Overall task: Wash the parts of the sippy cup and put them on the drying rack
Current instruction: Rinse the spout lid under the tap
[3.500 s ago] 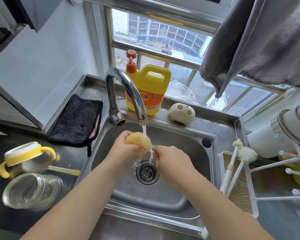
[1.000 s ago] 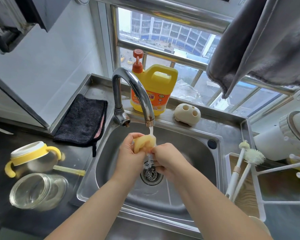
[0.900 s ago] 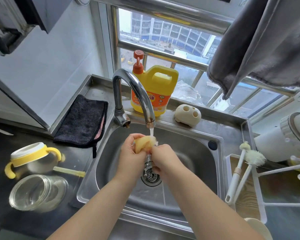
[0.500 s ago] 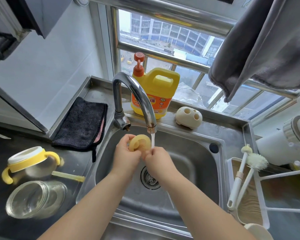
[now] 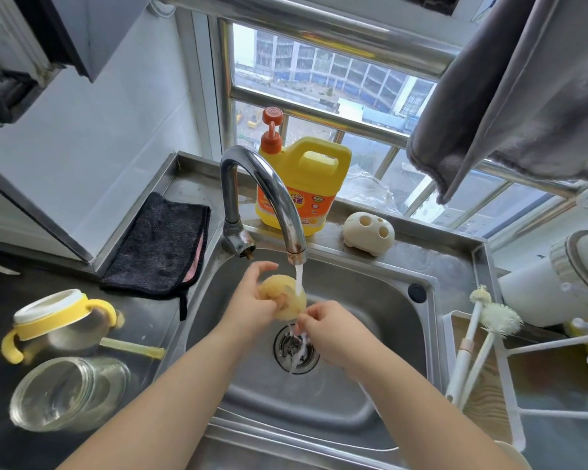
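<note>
My left hand (image 5: 252,305) grips a round translucent yellowish silicone cup part (image 5: 284,298) under the running tap (image 5: 275,205), over the sink (image 5: 370,300). My right hand (image 5: 330,330) pinches the part's lower right edge in the water stream. On the counter to the left stand the yellow-handled sippy cup collar (image 5: 53,325), a pale straw (image 5: 131,347) and the clear cup body (image 5: 68,391) lying on its side. The white drying rack (image 5: 510,395) stands at the right.
A yellow detergent jug (image 5: 306,184) and a cream holder with holes (image 5: 369,232) sit behind the sink. A dark cloth (image 5: 163,245) lies at the back left. Two white brushes (image 5: 479,337) lean in the rack. A grey towel (image 5: 523,89) hangs overhead at the right.
Both hands have lowered slightly towards the drain. The yellowish part has turned in my left hand, and the right hand now sits lower, at its bottom edge.
</note>
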